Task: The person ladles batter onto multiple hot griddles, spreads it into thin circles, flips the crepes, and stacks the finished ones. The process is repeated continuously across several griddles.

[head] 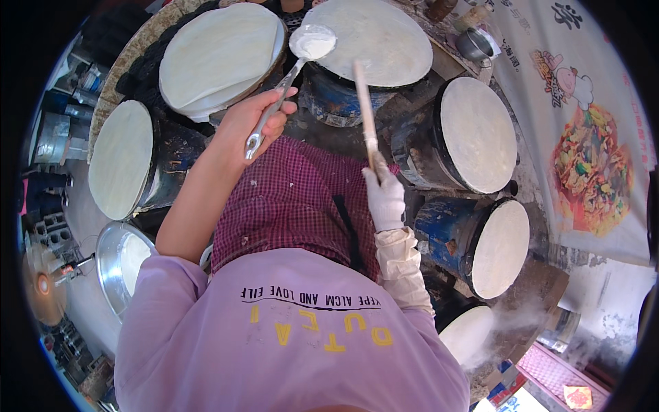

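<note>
My bare left hand (pixel 270 116) grips the handle of a metal ladle (pixel 313 43), whose bowl holds white batter. In my gloved right hand (pixel 383 193) is a flat wooden stick (pixel 364 103), pointing away from me. Beyond the stick and ladle, a round pale flatbread (pixel 381 41) covers a griddle on a blue drum stove. To the left of it lies a stack of thin pale flatbreads (pixel 219 56) on a round board. More griddles bear pale rounds, at the left (pixel 122 159), at the right (pixel 479 135), lower right (pixel 500 250) and nearest me, steaming (pixel 466 332).
A metal basin (pixel 126 262) of white batter stands at my left, near an electric fan (pixel 45 283). A metal pot (pixel 474 45) sits at the upper right, beside a printed banner (pixel 592 129). Drum stoves (pixel 175 154) surround me, and a pink tray (pixel 558 373) is at lower right.
</note>
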`<move>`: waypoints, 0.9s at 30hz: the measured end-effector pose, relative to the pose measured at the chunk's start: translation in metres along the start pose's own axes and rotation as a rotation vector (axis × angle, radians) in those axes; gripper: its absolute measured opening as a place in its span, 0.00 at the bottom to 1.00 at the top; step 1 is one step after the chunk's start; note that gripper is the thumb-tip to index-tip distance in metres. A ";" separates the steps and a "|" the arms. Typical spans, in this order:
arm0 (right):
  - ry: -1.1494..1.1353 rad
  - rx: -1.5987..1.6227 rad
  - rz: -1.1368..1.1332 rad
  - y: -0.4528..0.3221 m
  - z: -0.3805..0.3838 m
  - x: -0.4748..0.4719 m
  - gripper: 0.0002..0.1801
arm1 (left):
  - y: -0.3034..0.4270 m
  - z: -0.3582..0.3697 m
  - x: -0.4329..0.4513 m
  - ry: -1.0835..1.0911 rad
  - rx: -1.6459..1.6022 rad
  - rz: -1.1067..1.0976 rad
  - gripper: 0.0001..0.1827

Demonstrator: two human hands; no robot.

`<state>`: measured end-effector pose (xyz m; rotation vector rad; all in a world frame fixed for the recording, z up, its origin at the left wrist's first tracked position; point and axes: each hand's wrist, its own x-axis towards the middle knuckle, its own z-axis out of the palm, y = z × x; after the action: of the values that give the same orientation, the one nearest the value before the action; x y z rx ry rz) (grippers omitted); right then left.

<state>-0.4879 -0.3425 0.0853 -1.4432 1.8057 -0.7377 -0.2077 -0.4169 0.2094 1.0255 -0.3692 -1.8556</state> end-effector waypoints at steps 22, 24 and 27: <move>-1.583 0.596 0.437 -0.202 0.107 -0.067 0.17 | -0.068 -0.125 -0.188 0.415 -0.211 0.291 0.17; -1.499 0.475 -0.029 -0.207 0.134 -0.057 0.19 | -0.065 -0.132 -0.189 0.486 -0.235 0.325 0.20; -0.996 0.263 -0.663 -0.225 0.179 0.003 0.25 | -0.057 -0.146 -0.196 0.533 -0.267 0.378 0.23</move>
<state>-0.2145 -0.3959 0.1562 -1.7735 0.4612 -0.3898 -0.0893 -0.1979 0.1824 1.1254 0.0088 -1.1998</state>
